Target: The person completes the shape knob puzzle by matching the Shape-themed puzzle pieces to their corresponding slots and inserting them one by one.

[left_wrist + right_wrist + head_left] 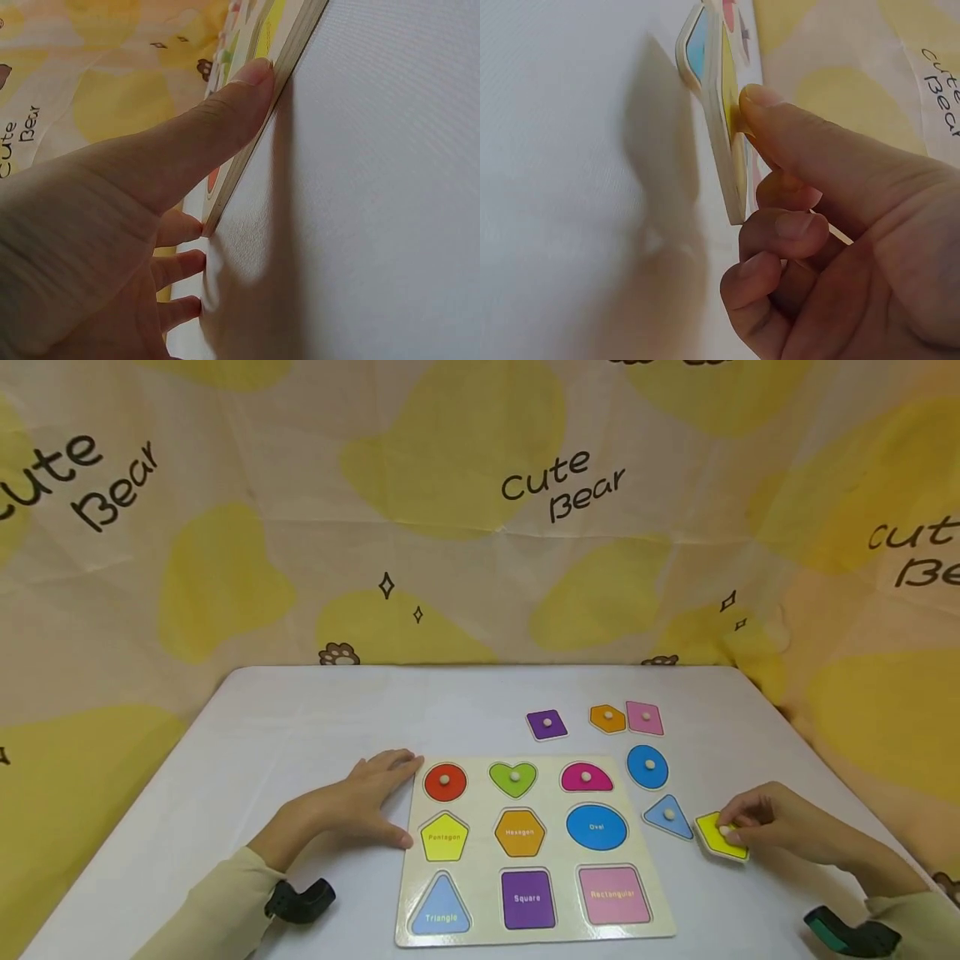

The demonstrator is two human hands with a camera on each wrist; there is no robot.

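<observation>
A cream shape-puzzle board (486, 893) lies on the white table. At its upper left corner and left edge rests my left hand (367, 802), fingers stretched out and thumb against the side. A red circle (435, 788), green heart (504, 775) and magenta semicircle (576, 783) with knobs sit in the top row. Printed shapes with names show in the two lower rows. To the right of the board my right hand (783, 827) pinches the knob of a yellow pentagon piece (708, 828). In the right wrist view that piece (727, 142) stands edge-on over its shadow.
Between the board and my right hand lie a light blue triangle (678, 825) and a blue oval (639, 770). Behind the board are a purple square (537, 727), an orange hexagon (598, 718) and a pink rectangle (654, 727). A patterned cloth (450, 452) hangs beyond the table (315, 718).
</observation>
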